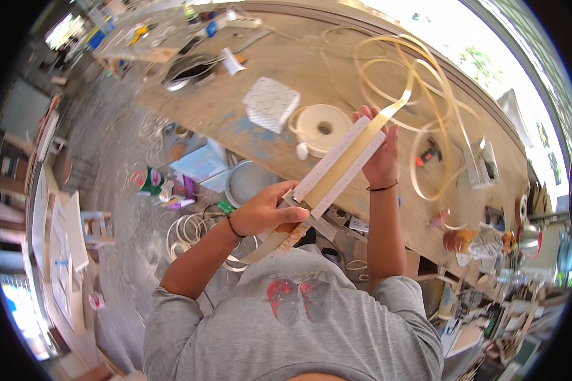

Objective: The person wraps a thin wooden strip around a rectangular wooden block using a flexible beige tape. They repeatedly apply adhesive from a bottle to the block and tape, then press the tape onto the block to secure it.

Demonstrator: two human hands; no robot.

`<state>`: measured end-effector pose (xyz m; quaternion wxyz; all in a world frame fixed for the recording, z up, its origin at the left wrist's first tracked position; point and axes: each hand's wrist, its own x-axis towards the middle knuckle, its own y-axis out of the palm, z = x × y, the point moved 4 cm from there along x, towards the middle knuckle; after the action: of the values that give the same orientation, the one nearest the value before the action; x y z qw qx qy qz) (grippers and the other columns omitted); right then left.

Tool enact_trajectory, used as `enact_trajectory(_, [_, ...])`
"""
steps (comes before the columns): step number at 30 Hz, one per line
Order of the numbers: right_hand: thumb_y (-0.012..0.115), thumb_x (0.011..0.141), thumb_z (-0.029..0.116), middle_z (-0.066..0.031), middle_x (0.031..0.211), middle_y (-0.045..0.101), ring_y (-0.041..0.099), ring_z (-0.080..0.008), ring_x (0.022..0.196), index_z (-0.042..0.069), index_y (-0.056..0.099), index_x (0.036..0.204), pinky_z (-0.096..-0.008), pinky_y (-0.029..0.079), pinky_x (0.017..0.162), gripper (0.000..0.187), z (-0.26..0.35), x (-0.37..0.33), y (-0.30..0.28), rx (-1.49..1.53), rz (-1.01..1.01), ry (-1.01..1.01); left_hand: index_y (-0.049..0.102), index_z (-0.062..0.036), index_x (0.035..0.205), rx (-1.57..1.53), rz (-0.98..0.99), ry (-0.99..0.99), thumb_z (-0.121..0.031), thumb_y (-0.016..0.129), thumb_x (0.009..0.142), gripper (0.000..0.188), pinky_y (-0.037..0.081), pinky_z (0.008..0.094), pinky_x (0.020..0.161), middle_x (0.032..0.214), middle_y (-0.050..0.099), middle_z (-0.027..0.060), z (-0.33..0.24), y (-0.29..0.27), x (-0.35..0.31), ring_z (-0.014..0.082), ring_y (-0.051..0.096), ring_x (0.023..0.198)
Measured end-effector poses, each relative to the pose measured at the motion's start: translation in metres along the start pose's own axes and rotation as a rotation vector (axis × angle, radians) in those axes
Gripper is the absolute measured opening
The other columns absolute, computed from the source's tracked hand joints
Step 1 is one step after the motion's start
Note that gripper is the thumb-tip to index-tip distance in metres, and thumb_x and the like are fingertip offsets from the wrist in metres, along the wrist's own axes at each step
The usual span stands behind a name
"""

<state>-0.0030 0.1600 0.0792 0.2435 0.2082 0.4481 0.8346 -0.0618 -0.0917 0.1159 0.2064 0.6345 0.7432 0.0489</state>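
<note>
My left hand is closed on the near end of a long, narrow guide with two white rails and a channel between them. A flat cream-yellow strip runs along that channel. Around the far end of the guide my right hand is wrapped, palm and fingers partly hidden beneath it. The guide slants up and to the right over the bench's front edge, close to my chest. Past my left thumb the strip comes out and curves down to the left. Beyond the right hand it rises into loose loops.
On the wooden bench lie a cream roll of strip, a white patterned block and a dark pan-shaped item. A red-and-black tool sits to the right. Coiled strip and a round grey bin are below left.
</note>
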Motion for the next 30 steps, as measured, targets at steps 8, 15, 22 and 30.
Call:
enact_trajectory(8, [0.054, 0.094, 0.033, -0.0113, 0.113, 0.063, 0.056, -0.023, 0.11, 0.005, 0.056, 0.114, -0.0525, 0.039, 0.102, 0.034, -0.04, 0.042, -0.021, 0.069, 0.089, -0.051, 0.048, 0.0013, 0.125, 0.04, -0.055, 0.045, -0.035, 0.071, 0.083, 0.06, 0.049, 0.0276, 0.083, 0.107, 0.06, 0.0073, 0.017, -0.028, -0.059, 0.0135, 0.059, 0.099])
enact_trajectory(15, [0.044, 0.097, 0.025, -0.0133, 0.121, 0.06, 0.054, -0.024, 0.116, -0.001, 0.055, 0.119, -0.0543, 0.032, 0.107, 0.035, 0.115, 0.158, -0.124, 0.107, 0.329, 0.042, 0.05, 0.0006, 0.124, 0.117, -0.038, 0.031, -0.045, 0.074, 0.078, 0.069, 0.044, 0.0286, 0.088, 0.11, 0.058, 0.0068, 0.033, -0.031, -0.104, 0.0145, 0.055, 0.103])
enact_trajectory(22, [0.023, 0.089, 0.069, -0.0205, 0.142, 0.038, 0.036, -0.0353, 0.13, -0.007, 0.034, 0.138, -0.0513, 0.025, 0.109, 0.091, 0.149, 0.135, -0.078, -0.38, -0.322, -0.102, 0.049, 0.0019, 0.125, 0.166, -0.073, -0.043, -0.049, 0.074, 0.076, 0.075, 0.046, 0.0274, 0.083, 0.107, 0.059, 0.0072, 0.046, -0.03, -0.095, 0.0139, 0.057, 0.099])
enact_trajectory(30, [0.036, 0.087, 0.07, -0.0215, 0.144, 0.034, 0.035, -0.0333, 0.131, -0.002, 0.032, 0.139, -0.0461, 0.022, 0.112, 0.088, 0.021, 0.008, -0.044, -0.072, -0.082, 0.267, 0.046, 0.0027, 0.127, 0.255, -0.074, 0.195, -0.047, 0.074, 0.076, 0.077, 0.047, 0.0273, 0.083, 0.109, 0.06, 0.0091, 0.003, -0.005, -0.024, 0.0141, 0.057, 0.098])
